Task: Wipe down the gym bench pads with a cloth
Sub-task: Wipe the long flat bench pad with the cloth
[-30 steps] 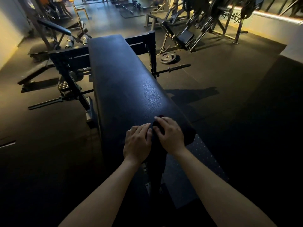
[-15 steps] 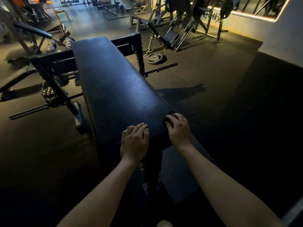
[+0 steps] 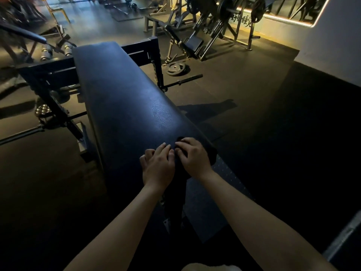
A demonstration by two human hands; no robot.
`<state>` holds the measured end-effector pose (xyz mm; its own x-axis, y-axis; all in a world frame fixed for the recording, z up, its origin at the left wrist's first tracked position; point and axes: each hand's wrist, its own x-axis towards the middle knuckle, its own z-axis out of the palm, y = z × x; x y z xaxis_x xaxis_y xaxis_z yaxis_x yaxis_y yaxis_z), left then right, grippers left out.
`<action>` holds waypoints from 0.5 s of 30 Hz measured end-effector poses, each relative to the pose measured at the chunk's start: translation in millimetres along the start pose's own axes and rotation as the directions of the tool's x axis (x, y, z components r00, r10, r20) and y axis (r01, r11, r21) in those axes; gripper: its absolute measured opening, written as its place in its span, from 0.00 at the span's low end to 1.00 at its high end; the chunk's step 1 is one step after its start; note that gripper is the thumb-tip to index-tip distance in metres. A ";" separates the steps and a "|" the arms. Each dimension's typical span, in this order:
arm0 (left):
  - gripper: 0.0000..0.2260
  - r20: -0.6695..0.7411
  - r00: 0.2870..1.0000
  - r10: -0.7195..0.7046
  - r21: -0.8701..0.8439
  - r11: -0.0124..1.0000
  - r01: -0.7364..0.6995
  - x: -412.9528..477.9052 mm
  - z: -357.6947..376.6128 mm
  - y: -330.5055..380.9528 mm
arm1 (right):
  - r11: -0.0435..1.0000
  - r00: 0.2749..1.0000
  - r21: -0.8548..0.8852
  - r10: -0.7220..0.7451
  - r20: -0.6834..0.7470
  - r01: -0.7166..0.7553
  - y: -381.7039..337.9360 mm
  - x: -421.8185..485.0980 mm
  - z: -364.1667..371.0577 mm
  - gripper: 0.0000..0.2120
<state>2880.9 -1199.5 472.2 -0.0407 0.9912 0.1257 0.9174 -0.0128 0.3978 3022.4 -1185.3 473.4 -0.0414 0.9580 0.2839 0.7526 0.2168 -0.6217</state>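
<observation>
Black bench pad (image 3: 125, 106): runs lengthwise away from me, leaning left.
Left hand (image 3: 158, 167): flat on it, empty.
Right hand (image 3: 195, 158): fingers curled on my dark cloth (image 3: 179, 139).

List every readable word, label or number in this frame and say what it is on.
"睡": one of the dark Chinese characters on the lit wall panel behind the plate-loaded machine; the neighbouring characters are partly hidden.
Weight plate on the floor: any markings are too small to read.
Bench pad, cloth: no text.
</observation>
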 end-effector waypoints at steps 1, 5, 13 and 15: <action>0.20 -0.006 1.000 -0.017 -0.026 1.000 0.017 1.7 -0.2 0.8 | 0.998 0.997 0.008 -0.066 0.043 0.065 -0.3 -1.5 1.8 0.13; 0.19 -0.038 0.992 -0.121 -0.088 0.989 0.118 19.2 4.3 16.5 | 0.992 0.989 -0.006 -0.123 0.080 0.124 20.2 32.8 -5.5 0.13; 0.20 -0.174 0.945 -0.276 0.007 0.959 0.282 38.8 36.7 64.5 | 0.982 0.941 0.063 -0.188 0.281 0.178 52.3 137.2 -8.5 0.16; 0.19 -0.225 0.921 -0.319 -0.001 0.945 0.327 39.3 39.6 70.7 | 0.969 0.907 0.118 -0.246 0.343 0.218 58.9 140.7 -9.8 0.15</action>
<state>2959.8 -1156.2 469.3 -0.4193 0.8870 0.1936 0.8531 0.3120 0.4181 3067.4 -1039.7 483.9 -0.4479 0.8796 0.1604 0.6423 0.4413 -0.6266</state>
